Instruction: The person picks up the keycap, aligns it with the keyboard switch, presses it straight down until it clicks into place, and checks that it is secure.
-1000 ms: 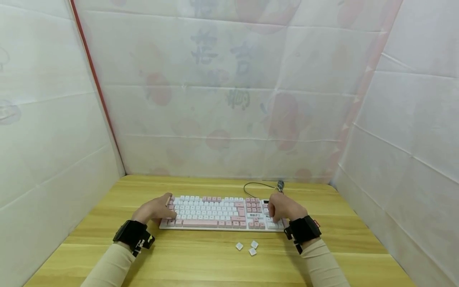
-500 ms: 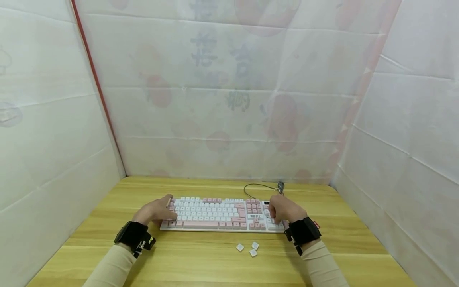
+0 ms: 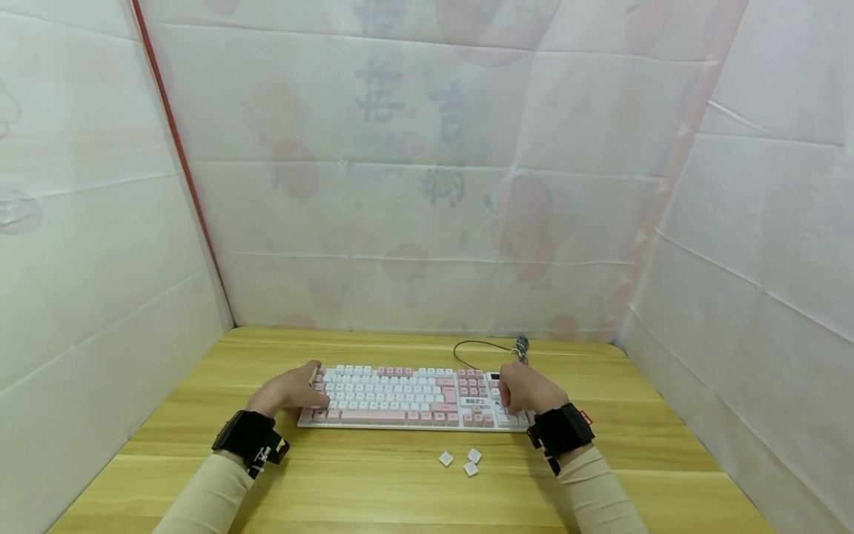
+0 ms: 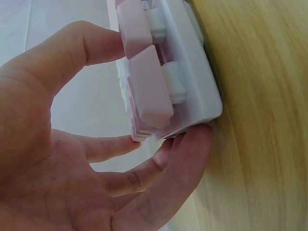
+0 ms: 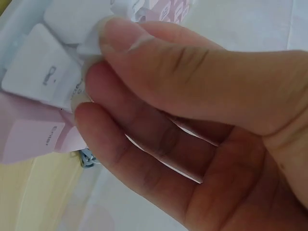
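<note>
A white keyboard [image 3: 383, 397] with white and pink keys lies across the table. Its left end is in the grip of my left hand [image 3: 293, 389]; in the left wrist view the thumb lies against a pink keycap [image 4: 150, 86], while a finger is at the corner of the white case [image 4: 204, 96]. My right hand [image 3: 531, 389] bends over the number pad at the other end. Up close, its thumb and fingertips pinch at a white keycap [image 5: 90, 49], mostly hidden by them, beside the Del key [image 5: 45, 67] and pink Enter key [image 5: 31, 127].
In front of the keyboard lie three loose white keycaps, one at the left [image 3: 445, 459], one farther back [image 3: 474, 455] and one nearest me [image 3: 471, 469]. A dark cable [image 3: 483, 342] loops behind it. White sheeting [image 3: 414, 222] encloses the wooden table [image 3: 360, 475].
Both hands hold nearly the same places throughout. The keyboard and loose keycaps shift only very slightly in the picture, together with the whole view.
</note>
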`<state>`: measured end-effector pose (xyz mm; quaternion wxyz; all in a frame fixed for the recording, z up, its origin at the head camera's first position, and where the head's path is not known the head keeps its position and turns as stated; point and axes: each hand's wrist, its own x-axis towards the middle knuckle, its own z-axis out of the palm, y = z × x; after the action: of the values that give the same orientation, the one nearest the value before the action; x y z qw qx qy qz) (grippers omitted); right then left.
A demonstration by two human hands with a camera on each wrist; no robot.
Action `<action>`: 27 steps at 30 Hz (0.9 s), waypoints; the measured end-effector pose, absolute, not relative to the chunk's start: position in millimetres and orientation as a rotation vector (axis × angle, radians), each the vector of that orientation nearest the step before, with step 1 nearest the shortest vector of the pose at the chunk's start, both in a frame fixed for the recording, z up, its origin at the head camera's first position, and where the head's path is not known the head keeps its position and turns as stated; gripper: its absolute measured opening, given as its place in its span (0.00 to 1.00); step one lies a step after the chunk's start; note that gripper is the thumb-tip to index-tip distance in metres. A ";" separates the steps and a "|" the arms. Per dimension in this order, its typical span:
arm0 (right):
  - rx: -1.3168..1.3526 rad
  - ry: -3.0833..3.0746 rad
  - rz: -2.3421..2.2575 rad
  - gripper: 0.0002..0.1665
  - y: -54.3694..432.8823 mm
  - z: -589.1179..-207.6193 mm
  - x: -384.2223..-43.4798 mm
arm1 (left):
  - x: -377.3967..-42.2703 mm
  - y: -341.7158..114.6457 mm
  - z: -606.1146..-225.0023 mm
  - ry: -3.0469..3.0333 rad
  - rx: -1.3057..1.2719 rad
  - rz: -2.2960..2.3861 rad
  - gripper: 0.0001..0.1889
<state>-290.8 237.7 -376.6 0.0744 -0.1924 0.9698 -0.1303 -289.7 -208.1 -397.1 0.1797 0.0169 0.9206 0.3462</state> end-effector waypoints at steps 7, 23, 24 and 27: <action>-0.665 2.885 -0.444 0.16 241.6 -370.5 -289.1 | -289.9 -208.2 -396.7 2.596 0.042 0.985 0.55; -0.591 2.969 -0.383 0.14 240.1 -371.3 -289.6 | -289.4 -207.6 -394.7 2.592 0.032 0.982 0.56; -0.600 2.967 -0.391 0.14 240.4 -372.3 -289.7 | -289.1 -207.7 -394.7 2.591 0.033 0.982 0.56; -0.636 2.955 -0.404 0.14 240.9 -374.4 -290.0 | -288.5 -208.1 -395.2 2.593 0.032 0.983 0.56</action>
<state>-290.0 240.9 -374.4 0.0463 -0.2082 0.9680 -0.1322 -288.5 -208.1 -395.2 0.1831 0.0115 0.9192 0.3485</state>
